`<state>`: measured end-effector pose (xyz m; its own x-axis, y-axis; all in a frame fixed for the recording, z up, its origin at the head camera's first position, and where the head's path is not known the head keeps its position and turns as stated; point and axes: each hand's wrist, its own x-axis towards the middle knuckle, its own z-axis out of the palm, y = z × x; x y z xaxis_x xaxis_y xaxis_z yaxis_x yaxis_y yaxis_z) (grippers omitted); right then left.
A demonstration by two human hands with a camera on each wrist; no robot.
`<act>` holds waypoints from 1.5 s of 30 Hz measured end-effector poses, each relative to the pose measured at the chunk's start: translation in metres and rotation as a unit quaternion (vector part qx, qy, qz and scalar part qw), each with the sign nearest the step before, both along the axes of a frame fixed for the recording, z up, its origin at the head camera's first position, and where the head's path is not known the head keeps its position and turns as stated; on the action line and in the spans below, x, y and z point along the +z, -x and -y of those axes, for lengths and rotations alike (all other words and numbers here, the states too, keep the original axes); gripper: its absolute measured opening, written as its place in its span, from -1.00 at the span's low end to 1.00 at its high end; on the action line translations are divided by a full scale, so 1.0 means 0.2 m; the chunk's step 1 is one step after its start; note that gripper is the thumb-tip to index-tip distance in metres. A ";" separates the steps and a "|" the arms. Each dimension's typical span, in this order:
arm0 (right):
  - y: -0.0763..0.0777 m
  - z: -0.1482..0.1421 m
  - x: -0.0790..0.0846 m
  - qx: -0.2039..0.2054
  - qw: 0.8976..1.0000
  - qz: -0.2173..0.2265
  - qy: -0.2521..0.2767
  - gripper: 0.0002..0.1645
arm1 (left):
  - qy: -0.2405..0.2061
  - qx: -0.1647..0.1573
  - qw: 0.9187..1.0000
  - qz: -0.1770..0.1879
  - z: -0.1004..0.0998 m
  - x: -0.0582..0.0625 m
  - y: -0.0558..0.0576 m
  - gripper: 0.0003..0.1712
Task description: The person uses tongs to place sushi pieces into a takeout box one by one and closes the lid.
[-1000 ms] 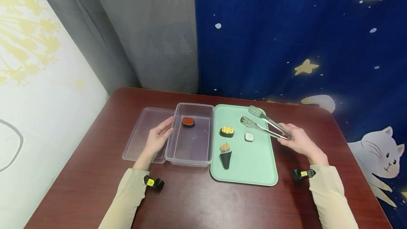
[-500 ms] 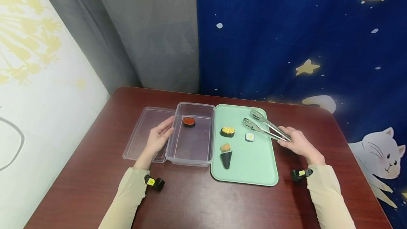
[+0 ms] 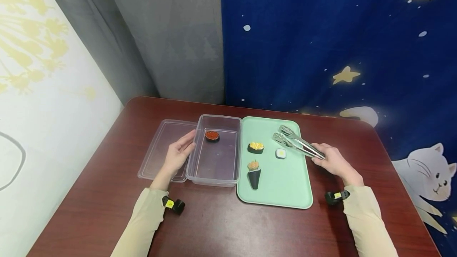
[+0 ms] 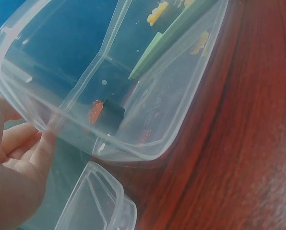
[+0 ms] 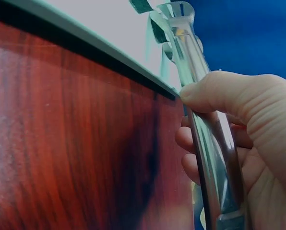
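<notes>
"Tongs point(image 5: 193, 57), metal, slotted heads over the far right part of the green tray point(image 3: 282, 187). Handling estimate?"

"Judged light, stiff along the arms, springy when squeezed. Shiny surface, so probably slick. Best hold: both arms at once, thumb opposing fingers, away from the heads."

"Fingers?"

"Right hand point(image 3: 333, 161): thumb and fingers pinch the tongs towards the rear. Heads stand slightly apart, nothing between them. Contact with tray: cannot tell."

"Nearest piece?"

"White roll point(image 3: 280, 153), yellow centre, on the tray near the heads. Judged light; firmness not readable. Hold by 2 opposite sides, mild pressure."

"Left side of tray?"

"2 pieces: yellow-topped piece point(image 3: 255, 148) and, closer to the person, dark cone point(image 3: 254, 177). Cone could roll; grip across its wrapped part."

"Beyond?"

"Clear box point(image 3: 216, 165) just beside the tray, 1 red-topped piece point(image 3: 212, 136) inside. Walls judged thin, light, somewhat flexible; steady by a side. Left hand point(image 3: 176, 156): fingers nearly straight, touching the left wall, no pinch seen."

"Outermost?"

"Clear lid point(image 3: 155, 154) flat to the left of the box, on the reddish-brown bench point(image 3: 214, 225)."
</notes>
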<state>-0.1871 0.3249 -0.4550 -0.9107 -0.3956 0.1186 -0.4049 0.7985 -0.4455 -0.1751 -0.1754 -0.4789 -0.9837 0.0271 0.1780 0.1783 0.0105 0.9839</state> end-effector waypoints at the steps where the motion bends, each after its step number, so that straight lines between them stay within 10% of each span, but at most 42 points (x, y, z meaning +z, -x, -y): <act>1: 0.00 0.00 0.00 0.000 1.000 0.000 -0.001 -0.47 | 0.000 0.001 1.000 0.000 0.00 0.00 0.00 -0.53; 45: -0.05 0.01 -0.01 0.031 0.997 -0.067 0.008 -0.50 | -0.007 -0.003 1.000 -0.003 0.00 -0.01 0.00 -0.53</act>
